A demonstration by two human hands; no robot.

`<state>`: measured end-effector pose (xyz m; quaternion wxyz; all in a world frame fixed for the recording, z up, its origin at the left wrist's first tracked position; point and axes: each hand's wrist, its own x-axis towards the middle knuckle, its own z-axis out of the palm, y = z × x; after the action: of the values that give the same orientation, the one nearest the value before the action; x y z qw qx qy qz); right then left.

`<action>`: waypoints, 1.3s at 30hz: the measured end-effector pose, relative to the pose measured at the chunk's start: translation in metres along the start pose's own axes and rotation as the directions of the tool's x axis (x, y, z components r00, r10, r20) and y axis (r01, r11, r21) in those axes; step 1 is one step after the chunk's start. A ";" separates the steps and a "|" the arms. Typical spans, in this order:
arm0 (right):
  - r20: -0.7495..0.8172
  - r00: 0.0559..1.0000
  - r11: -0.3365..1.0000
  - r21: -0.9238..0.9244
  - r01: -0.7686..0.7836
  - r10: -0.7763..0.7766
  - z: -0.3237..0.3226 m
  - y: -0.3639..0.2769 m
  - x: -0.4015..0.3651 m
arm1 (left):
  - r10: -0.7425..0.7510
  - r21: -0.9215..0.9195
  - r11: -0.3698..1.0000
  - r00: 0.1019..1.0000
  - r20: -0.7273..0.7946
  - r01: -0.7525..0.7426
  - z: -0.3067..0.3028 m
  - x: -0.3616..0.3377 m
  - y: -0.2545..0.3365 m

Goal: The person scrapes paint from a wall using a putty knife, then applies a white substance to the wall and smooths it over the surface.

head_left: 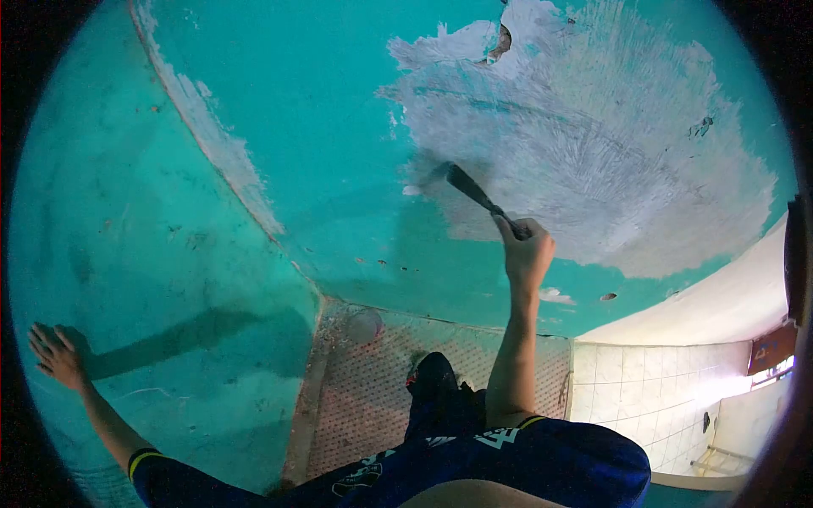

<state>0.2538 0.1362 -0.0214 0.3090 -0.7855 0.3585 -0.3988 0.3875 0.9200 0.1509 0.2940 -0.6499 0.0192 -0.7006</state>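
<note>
My right hand (527,252) is closed round the handle of a putty knife (474,188), whose dark blade points up and to the left. The blade overlaps the left edge of a large whitish-grey patch (559,144) on the teal wall (313,102), and a shadow lies beside it. At far left, my left hand (58,356) rests flat on the adjoining teal wall (152,254) with its fingers spread. A narrow whitish strip (216,131) runs along the corner where these two walls meet.
Below is a patterned floor (364,406) with a pale round object (364,326) near the corner. White tiles (635,381) cover the area at right. A hole (501,42) shows near the top of the patch, and a small dark spot (608,296) sits lower right.
</note>
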 end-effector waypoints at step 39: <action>-0.063 0.977 0.973 0.098 0.210 -0.204 0.026 -0.031 -0.008 | 0.005 0.042 0.999 1.000 0.016 -0.005 0.006 -0.006 -0.006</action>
<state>0.2827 0.1649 -0.0131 0.2966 -0.7906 0.2613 -0.4677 0.3908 0.9299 0.1491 0.3094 -0.6491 0.0038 -0.6949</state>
